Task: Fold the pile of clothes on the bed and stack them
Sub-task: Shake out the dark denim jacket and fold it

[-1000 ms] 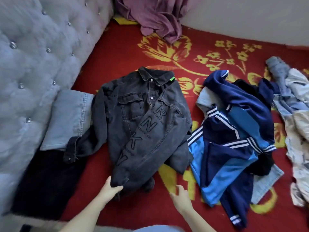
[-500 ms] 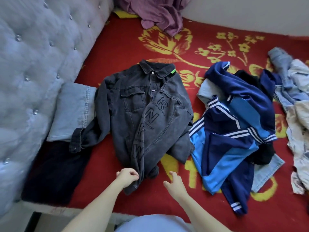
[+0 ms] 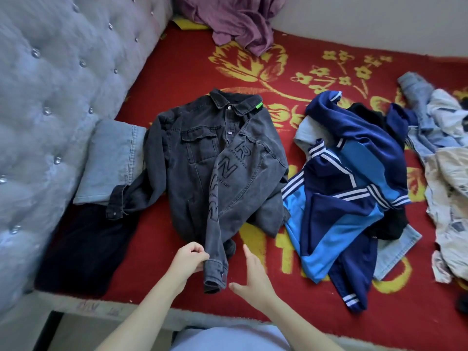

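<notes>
A dark grey denim jacket (image 3: 202,158) lies front-up in the middle of the red bed cover (image 3: 177,69). One lettered sleeve is folded down across its front. My left hand (image 3: 188,259) pinches that sleeve's cuff (image 3: 215,274) near the bed's front edge. My right hand (image 3: 250,277) hovers open just right of the cuff, fingers spread. Folded light-blue jeans (image 3: 111,163) and a folded dark garment (image 3: 83,247) lie to the left. A crumpled blue and navy track jacket (image 3: 347,188) lies to the right.
A tufted grey headboard (image 3: 55,97) runs along the left. A purple garment (image 3: 235,21) is bunched at the back by the wall. Pale crumpled clothes (image 3: 448,173) lie at the far right. The bed's front edge (image 3: 126,307) is just below my hands.
My left hand has drawn the lettered sleeve down and straight across the jacket front, toward the front edge. My right hand has opened and shifted closer to the cuff.
</notes>
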`<state>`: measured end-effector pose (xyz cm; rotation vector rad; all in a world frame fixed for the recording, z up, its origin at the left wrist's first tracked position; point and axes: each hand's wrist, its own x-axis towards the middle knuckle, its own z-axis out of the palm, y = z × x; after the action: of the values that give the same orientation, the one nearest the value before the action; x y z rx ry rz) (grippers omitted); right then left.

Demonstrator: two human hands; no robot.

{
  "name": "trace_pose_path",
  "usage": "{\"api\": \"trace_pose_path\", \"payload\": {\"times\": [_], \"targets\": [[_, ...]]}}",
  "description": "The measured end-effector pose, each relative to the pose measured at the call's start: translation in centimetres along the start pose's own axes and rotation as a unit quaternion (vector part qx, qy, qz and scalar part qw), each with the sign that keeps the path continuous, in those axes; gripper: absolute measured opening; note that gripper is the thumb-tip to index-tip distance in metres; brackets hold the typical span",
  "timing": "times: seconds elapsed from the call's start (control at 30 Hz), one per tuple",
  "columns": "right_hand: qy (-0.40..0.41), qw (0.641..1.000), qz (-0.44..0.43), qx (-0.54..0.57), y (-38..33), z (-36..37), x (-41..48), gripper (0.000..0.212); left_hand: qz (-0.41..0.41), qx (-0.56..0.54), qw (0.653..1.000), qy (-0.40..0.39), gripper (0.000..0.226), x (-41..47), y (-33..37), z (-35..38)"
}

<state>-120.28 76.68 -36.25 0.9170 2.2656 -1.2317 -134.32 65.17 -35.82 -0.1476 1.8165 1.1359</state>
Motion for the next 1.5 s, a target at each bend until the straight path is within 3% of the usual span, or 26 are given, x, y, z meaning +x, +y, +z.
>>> {"api": "trace_pose_path", "payload": {"times": [0.07,0.13,0.23,0.27,0.37,0.47,0.57,0.63,0.7,0.8,0.9,1.03,1.2,1.3,1.33,1.5], "targets": [[-0.013,0.997,-0.079,0.005,-1.6,0.4,-0.7,0.115,0.019,-0.055,0.998,-0.005,0.029,-1.7,1.7,0.0],[0.021,0.991,-0.111,0.072,-3.6,0.9,-1.7,0.113,0.049,-0.075,0.996,0.003,0.028,-3.3,3.5,0.3],[0.180,0.956,-0.088,0.216,-5.2,-0.3,-2.0,0.044,0.091,-0.086,0.992,0.016,0.026,-4.9,5.7,1.2],[0.209,0.949,-0.088,0.217,-5.1,-1.9,-1.9,0.040,0.106,-0.091,0.990,0.015,0.022,-5.4,6.4,1.6],[0.283,0.923,-0.104,0.240,-4.0,-11.6,-2.3,0.027,0.130,-0.080,0.988,0.005,0.010,-6.0,7.5,2.2],[0.440,0.842,-0.062,0.305,0.4,-27.0,-2.8,0.011,0.116,-0.073,0.990,0.016,0.014,-5.4,6.5,2.2],[0.573,0.795,0.077,0.185,6.4,-37.8,-3.1,0.086,0.067,-0.062,0.995,0.035,0.014,-4.0,3.9,2.2],[0.556,0.806,0.177,0.103,6.5,-36.8,-3.2,0.086,0.030,-0.052,0.996,0.059,0.012,-2.7,1.8,2.2],[0.504,0.846,0.173,0.021,6.8,-31.9,-1.6,0.069,-0.004,-0.044,0.995,0.088,0.009,-1.6,0.0,2.1],[0.308,0.937,0.165,0.011,7.2,-22.4,1.9,0.059,-0.050,-0.029,0.991,0.122,0.005,-0.4,-1.9,1.8],[0.161,0.969,0.188,0.023,7.8,-14.9,5.1,0.055,-0.083,-0.019,0.987,0.135,0.014,0.5,-3.1,1.2],[0.090,0.979,0.179,0.042,6.8,-10.2,7.7,0.018,-0.119,-0.019,0.983,0.138,0.035,1.9,-3.7,0.3],[0.101,0.957,0.232,0.139,7.3,-7.8,11.1,0.033,-0.152,-0.087,0.977,0.121,0.052,4.9,-3.9,0.0],[0.078,0.947,0.240,0.197,7.5,-6.9,11.9,0.015,-0.193,-0.154,0.963,0.109,0.061,6.6,-3.6,0.5],[0.079,0.943,0.244,0.211,7.7,-6.5,12.1,0.026,-0.205,-0.178,0.957,0.103,0.063,7.1,-3.5,0.7],[0.131,0.927,0.254,0.245,7.4,-6.2,13.0,0.046,-0.239,-0.290,0.924,0.067,0.044,8.9,-2.5,2.0]]}}
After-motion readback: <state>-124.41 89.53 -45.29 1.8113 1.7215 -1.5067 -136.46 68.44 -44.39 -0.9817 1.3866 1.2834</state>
